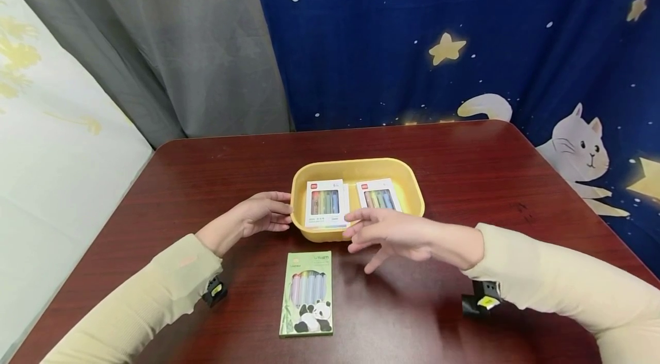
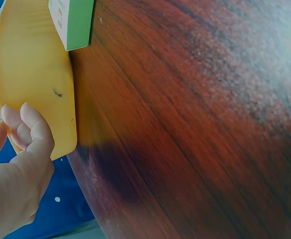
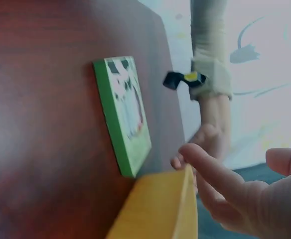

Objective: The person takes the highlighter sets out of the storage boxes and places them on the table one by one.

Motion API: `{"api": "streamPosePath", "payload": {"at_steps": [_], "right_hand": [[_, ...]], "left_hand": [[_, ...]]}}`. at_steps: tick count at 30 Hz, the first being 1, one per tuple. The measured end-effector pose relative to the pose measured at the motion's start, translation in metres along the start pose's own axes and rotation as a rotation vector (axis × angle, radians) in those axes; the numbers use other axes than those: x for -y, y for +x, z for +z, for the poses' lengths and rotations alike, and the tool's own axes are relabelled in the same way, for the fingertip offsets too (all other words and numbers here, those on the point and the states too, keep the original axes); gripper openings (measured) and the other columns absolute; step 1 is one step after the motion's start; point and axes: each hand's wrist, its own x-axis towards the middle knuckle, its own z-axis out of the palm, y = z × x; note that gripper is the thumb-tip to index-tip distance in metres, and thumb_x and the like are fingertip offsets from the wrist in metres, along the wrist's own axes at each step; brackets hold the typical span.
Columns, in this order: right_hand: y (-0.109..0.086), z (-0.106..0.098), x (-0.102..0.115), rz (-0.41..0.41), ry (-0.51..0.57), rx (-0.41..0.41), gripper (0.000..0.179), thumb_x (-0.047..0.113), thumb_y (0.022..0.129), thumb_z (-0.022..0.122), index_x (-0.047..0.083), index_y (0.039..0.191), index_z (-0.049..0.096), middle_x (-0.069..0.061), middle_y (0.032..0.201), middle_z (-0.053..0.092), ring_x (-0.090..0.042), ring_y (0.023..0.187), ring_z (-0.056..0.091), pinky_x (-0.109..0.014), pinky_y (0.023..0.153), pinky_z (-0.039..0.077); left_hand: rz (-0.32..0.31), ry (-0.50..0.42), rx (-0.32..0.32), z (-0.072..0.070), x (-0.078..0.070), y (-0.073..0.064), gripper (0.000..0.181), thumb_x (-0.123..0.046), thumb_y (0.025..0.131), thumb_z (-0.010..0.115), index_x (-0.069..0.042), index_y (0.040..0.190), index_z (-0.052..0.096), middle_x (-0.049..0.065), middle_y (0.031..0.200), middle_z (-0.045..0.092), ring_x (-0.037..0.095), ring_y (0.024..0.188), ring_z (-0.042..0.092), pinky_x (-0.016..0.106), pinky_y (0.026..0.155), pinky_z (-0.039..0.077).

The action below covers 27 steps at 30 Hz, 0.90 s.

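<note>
Resting against the left wall of the yellow tray (image 1: 412, 189), the left hand (image 1: 260, 214) lay with its fingers only lightly bent, the tips touching the plastic and pinching nothing; the left wrist view showed the same, fingertips (image 2: 33, 124) on the tray's outer side; the right hand (image 1: 397, 235) hovered at the tray's near rim, fingers spread and loose, holding nothing, its tips just over the front edge near the left marker box (image 1: 325, 203); a second marker box (image 1: 380, 195) lay beside it in the tray, the two close together but whether touching could not be told; the green panda box (image 1: 306, 294) lay flat on the tabletop (image 1: 464, 157), just in front of the tray and apart from it, between the two forearms; neither hand touched it.

Judged from this, the step in hand looked like a reach by the right hand at the tray's front while the left steadied the tray; whether it was going toward a box or coming away could not be told; a next move would call for the fingers to close on one box's long edges, lifting it clear of the rim without tipping the tray, the left hand's press keeping it from sliding.
</note>
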Motion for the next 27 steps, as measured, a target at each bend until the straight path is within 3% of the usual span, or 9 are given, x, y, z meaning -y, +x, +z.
{"api": "streamPosePath", "payload": {"at_steps": [4,15,27], "right_hand": [[0.003,-0.011,0.016,-0.012,0.004,-0.034,0.058,0.01,0.09,0.047,-0.003,0.14,0.019,-0.026,0.139,0.03,-0.04,0.124,0.038,-0.05,0.08,0.05],[0.029,-0.036,0.047,-0.039,0.013,-0.107,0.059,0.013,0.095,0.043,0.0,0.143,0.012,-0.021,0.147,0.02,-0.041,0.13,0.029,-0.053,0.084,0.047],[0.066,-0.053,0.049,0.023,0.175,-0.214,0.061,0.02,0.096,0.044,0.005,0.145,0.011,-0.02,0.149,0.016,-0.038,0.134,0.024,-0.061,0.095,0.033]], "left_hand": [[0.001,-0.001,0.002,0.0,0.0,0.002,0.048,0.0,0.09,0.048,0.005,0.134,0.029,0.004,0.079,0.059,0.011,0.068,0.059,0.027,0.066,0.053],[-0.001,0.007,0.006,0.0,0.0,0.005,0.047,0.0,0.09,0.047,0.005,0.133,0.029,0.004,0.079,0.058,0.011,0.068,0.059,0.026,0.066,0.053],[-0.02,-0.003,0.0,-0.002,-0.001,0.003,0.049,-0.001,0.09,0.048,0.004,0.134,0.028,0.005,0.082,0.059,0.011,0.068,0.059,0.027,0.068,0.054]]}}
